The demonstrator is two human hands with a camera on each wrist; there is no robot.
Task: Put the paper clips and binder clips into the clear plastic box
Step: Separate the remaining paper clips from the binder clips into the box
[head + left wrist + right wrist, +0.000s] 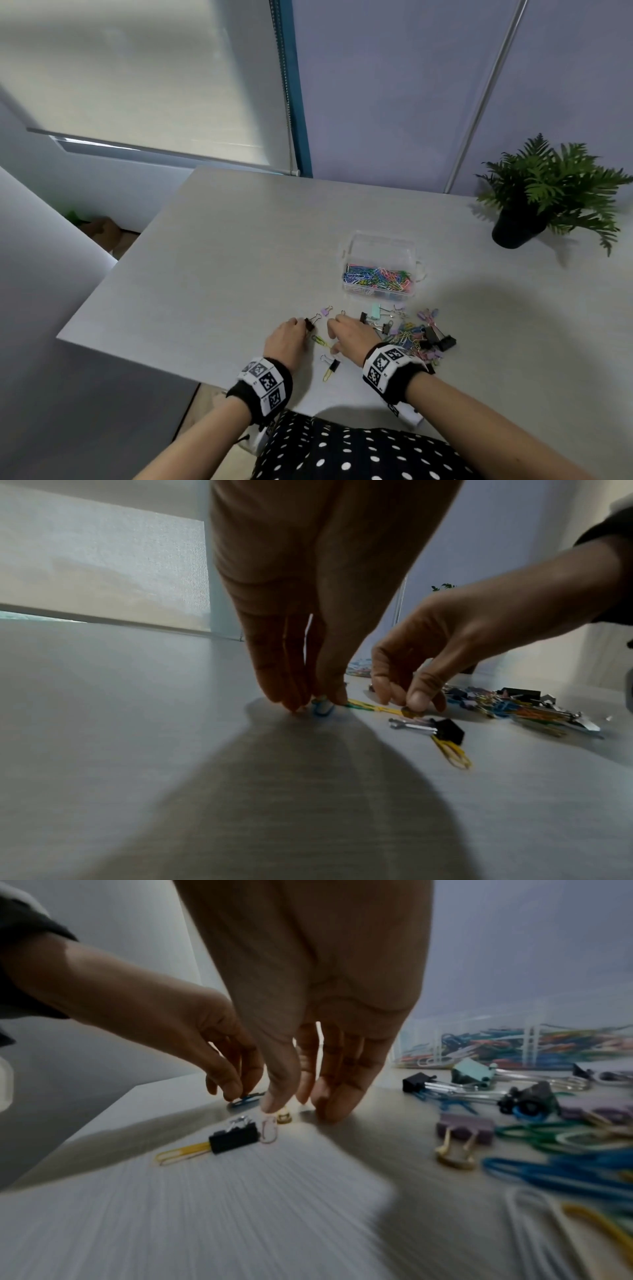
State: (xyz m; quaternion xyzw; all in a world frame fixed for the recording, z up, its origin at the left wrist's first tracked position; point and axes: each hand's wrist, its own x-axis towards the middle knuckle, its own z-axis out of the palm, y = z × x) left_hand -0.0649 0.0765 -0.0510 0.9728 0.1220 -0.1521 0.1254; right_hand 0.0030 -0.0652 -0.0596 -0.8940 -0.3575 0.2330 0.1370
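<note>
The clear plastic box (379, 251) stands open on the table, part filled with coloured paper clips (376, 278). A loose heap of paper clips and binder clips (419, 337) lies in front of it. My left hand (301, 326) reaches down to the table beside a black binder clip (310, 324). Its fingertips (318, 704) pinch a blue paper clip (322, 709). My right hand (331, 337) is just right of it, with thumb and fingers closed round a small gold-coloured clip (284, 1118). A pink paper clip (268, 1130) lies next to that.
A black binder clip with a yellow paper clip (331, 367) lies near the table's front edge, between my wrists. A yellow-green paper clip (320, 341) lies between my hands. A potted fern (548, 195) stands at the back right. The table's left edge (102, 284) is near.
</note>
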